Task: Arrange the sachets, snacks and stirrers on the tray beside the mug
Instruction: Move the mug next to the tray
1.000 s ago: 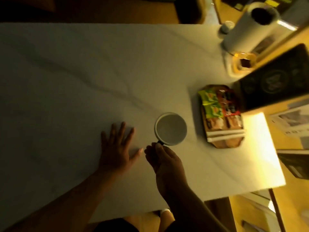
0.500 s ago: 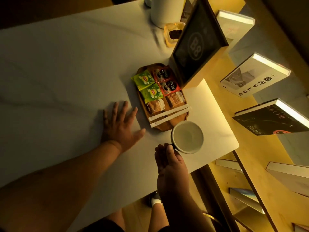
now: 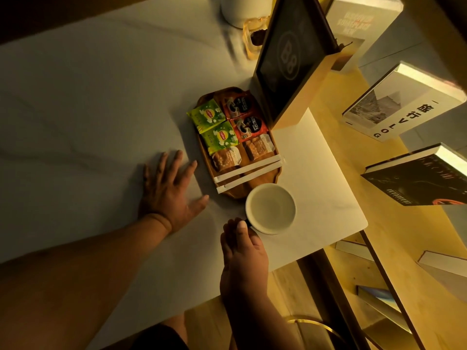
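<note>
A brown wooden tray [image 3: 275, 174] lies on the white table. On it sit two green tea sachets [image 3: 213, 126], two red coffee sachets [image 3: 243, 113], two wrapped snacks [image 3: 242, 154] and two white paper-wrapped stirrers [image 3: 249, 171] across its near end. A pale empty mug [image 3: 270, 208] stands just in front of the tray, touching or nearly touching it. My right hand [image 3: 242, 251] is closed around the mug's handle. Left of the tray, my left hand [image 3: 169, 189] rests flat on the table with its fingers spread.
A dark framed sign on a wooden block [image 3: 290, 59] stands right behind the tray. A white cylinder [image 3: 242, 8] and a small glass jar [image 3: 254, 36] are farther back. Books [image 3: 401, 102] lie on a shelf to the right. The table corner [image 3: 361, 223] is close to the mug.
The mug, held by my right hand, has moved from left of the tray to its near end. The camera view has swung right. My left hand stays flat on the table.
</note>
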The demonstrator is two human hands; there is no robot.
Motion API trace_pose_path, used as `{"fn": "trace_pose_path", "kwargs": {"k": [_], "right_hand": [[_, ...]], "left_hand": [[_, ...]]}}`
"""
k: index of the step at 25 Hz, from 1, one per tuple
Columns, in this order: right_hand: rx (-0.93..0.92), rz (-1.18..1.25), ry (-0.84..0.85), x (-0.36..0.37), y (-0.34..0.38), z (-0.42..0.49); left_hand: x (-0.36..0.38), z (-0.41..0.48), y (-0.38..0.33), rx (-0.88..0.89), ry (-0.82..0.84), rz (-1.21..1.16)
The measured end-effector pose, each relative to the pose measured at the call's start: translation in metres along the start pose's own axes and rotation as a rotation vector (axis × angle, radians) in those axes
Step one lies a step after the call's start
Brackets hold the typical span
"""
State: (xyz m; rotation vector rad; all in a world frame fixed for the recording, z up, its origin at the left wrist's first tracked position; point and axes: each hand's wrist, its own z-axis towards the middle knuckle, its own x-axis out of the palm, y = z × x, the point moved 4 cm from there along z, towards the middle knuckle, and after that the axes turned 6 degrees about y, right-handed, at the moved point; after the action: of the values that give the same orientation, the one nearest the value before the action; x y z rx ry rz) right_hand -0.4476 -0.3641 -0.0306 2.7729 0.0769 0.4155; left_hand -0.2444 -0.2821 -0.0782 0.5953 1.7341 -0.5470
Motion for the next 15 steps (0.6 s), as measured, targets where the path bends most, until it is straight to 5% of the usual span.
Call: {"fn": "trace_pose_path", "kwargs": {"k": [15], "right_hand": [[-0.138,-0.177,-0.079,0.012,-0.007,0.002]], "left_hand": [[-0.001,-0.002,0.002,0.013,-0.021,-0.073]]}}
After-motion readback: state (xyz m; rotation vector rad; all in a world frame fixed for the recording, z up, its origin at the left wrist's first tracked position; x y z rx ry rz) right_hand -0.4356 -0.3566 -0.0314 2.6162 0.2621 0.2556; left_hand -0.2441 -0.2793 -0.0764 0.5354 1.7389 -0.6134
